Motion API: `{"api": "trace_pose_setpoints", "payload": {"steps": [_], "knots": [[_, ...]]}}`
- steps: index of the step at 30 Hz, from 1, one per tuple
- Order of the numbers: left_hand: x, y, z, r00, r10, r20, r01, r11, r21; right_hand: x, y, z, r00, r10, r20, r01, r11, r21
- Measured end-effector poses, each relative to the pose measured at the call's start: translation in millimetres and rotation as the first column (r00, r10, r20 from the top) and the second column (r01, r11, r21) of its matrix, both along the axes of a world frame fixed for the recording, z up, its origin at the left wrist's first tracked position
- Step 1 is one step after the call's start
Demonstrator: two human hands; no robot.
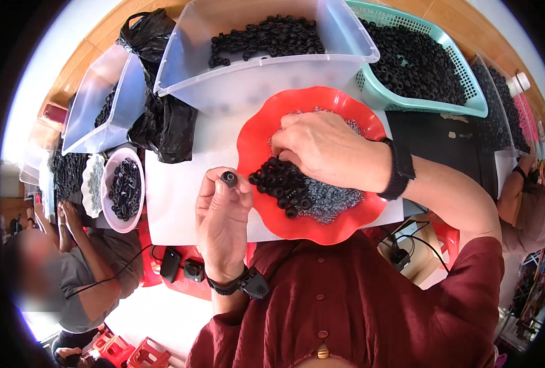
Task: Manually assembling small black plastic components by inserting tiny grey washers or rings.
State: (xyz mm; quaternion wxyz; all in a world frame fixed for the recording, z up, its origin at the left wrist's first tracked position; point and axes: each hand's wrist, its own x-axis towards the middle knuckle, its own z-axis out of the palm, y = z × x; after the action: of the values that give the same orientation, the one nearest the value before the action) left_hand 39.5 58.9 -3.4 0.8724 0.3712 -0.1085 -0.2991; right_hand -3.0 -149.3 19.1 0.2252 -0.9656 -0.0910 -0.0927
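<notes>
My left hand (221, 214) is closed, with a small black ring-shaped part (229, 178) between thumb and fingers. The part's round opening, with a lighter ring inside, faces up. Just left of the red scalloped plate (259, 127), the hand stays raised. My right hand (321, 147) reaches over the plate, its fingers bent down and together. Whatever those fingertips pinch is hidden. Below them lies a heap of black ring-shaped parts (283, 186). Beside and partly under the wrist spreads a pile of small silvery pieces (330, 201) that look like springs.
Behind the plate stands a clear plastic bin (248, 83) with black parts. A teal basket (478, 101) full of them is at the right. Toward the left are a black plastic bag (168, 129), another clear bin (97, 138) and a pink bowl (138, 211). People sit at both sides.
</notes>
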Motion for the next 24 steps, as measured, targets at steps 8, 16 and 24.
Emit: {"api": "trace_pose_setpoints", "payload": {"steps": [8,16,24], "knots": [[-4.0,-1.4,-3.9,1.000,-0.003,0.007,0.003,1.000,0.005,19.7,13.1,-21.5,0.995,0.081,-0.049,-0.082,0.997,-0.003],[-5.2,-3.5,2.6,1.000,0.009,0.006,-0.009,1.000,-0.019,22.0,10.1,-11.4,0.979,0.176,-0.102,-0.172,0.984,0.048],[-15.8,-4.7,16.0,0.993,-0.111,-0.037,0.114,0.991,0.076,-10.1,7.5,42.1,0.982,0.080,0.171,-0.150,0.881,0.450]]}}
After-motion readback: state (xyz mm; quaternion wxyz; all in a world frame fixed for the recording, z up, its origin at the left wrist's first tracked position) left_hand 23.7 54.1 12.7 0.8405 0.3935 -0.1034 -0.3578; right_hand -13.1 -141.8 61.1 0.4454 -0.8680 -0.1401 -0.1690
